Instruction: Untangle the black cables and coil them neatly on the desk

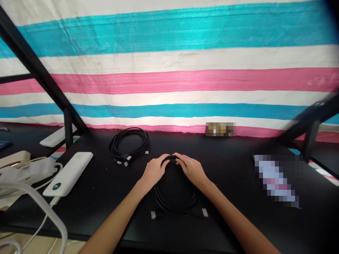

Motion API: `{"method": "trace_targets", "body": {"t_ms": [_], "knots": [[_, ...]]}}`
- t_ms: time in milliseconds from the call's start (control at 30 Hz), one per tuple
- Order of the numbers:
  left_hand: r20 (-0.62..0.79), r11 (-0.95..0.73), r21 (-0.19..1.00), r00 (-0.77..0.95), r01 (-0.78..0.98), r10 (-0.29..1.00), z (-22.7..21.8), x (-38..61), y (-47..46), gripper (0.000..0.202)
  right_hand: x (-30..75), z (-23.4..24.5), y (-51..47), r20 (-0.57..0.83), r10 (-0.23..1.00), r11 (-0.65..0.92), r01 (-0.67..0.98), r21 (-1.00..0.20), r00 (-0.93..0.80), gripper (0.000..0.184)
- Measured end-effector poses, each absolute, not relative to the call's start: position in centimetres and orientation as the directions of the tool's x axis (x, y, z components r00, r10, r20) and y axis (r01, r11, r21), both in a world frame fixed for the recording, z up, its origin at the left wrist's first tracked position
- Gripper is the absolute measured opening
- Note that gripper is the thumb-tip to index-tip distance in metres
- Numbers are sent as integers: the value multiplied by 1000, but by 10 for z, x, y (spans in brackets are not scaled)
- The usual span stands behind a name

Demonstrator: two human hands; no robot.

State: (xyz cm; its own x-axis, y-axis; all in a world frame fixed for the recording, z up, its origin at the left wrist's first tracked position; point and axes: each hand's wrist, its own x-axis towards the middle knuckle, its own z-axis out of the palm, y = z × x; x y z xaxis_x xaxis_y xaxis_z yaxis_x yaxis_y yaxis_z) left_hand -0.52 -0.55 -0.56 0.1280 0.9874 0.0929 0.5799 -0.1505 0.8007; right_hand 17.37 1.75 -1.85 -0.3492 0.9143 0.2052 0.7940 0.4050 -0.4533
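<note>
A black cable (174, 208) lies in a round coil on the black table, its pale plug ends resting at the near side. My left hand (156, 170) is closed round the far left part of this coil. Close beside it, my right hand (191, 170) grips the far right part, with the fingertips of both hands almost meeting at the top of the loop. Behind my left hand sits a second coiled black cable (129, 141), with several light connectors at its near edge; neither hand touches it.
A white power bank (69, 173) with a cord plugged in lies at the left, beside a white power strip (29, 173). A blurred-out flat item (275, 181) is at the right, and a small blurred box (220, 129) stands at the back. Black metal braces (39, 72) flank the table before a striped sheet (185, 81).
</note>
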Motion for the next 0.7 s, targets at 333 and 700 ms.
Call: {"method": "trace_targets", "body": {"t_ms": [333,700], "knots": [[196,-211,674,104,708,975,-9,-6,-3,33,177,-8,14,230,915,393,594,-702,-332,27],[510,-462,547,160,698,845,-5,-9,-5,22,177,5,11,125,931,214,236,-948,-343,32]]}}
